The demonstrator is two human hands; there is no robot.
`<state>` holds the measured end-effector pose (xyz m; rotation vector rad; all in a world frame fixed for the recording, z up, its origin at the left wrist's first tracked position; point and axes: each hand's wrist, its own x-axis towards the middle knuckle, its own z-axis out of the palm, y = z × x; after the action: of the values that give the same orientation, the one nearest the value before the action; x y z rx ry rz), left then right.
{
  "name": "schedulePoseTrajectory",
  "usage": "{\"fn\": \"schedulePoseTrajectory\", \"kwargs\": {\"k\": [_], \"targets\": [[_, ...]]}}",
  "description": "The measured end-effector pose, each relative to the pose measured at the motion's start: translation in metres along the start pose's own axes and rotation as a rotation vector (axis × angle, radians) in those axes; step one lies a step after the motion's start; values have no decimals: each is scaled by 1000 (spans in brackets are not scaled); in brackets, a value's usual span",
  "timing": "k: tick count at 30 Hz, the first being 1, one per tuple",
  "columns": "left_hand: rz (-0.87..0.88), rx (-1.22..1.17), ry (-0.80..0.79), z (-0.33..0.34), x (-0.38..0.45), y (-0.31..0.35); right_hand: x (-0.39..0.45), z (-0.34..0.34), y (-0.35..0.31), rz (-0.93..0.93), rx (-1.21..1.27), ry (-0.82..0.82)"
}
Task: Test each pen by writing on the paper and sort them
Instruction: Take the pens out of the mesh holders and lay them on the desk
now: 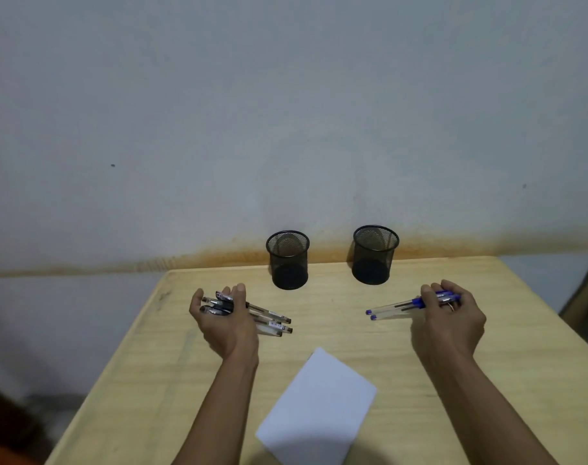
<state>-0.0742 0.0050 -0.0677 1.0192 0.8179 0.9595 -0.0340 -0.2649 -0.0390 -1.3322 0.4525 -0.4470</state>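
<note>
My left hand [224, 318] grips a bundle of clear pens with black caps [269, 320], their ends pointing right over the table. A pair of clear pens with blue caps and blue ends [395, 307] points left out of my right hand [450, 317], which is closed round them. A white sheet of paper [319, 407] lies between my forearms near the front of the table, turned at an angle. Two black mesh pen cups stand at the back, one [288, 260] beyond my left hand and one [375, 255] left of my right hand; no pens show in either.
The light wooden table [353, 330] stands against a pale wall with a rust-coloured stain along its back edge. The table's left edge runs diagonally, with floor beyond it. A brown object [584, 297] sits past the right edge.
</note>
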Motion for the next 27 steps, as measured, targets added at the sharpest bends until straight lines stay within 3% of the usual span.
{"fn": "schedulePoseTrajectory", "kwargs": {"k": [11, 17, 22, 27], "targets": [[44, 105, -87, -25, 11, -3, 1, -16, 8, -104, -357, -50], [115, 275, -24, -30, 11, 0, -4, -12, 16, -182, -419, -72], [105, 268, -81, -29, 5, 5, -2, -17, 16, -143, -389, -129], [165, 417, -80, -31, -1, 7, -1, -19, 18, -166, -379, -153]]}}
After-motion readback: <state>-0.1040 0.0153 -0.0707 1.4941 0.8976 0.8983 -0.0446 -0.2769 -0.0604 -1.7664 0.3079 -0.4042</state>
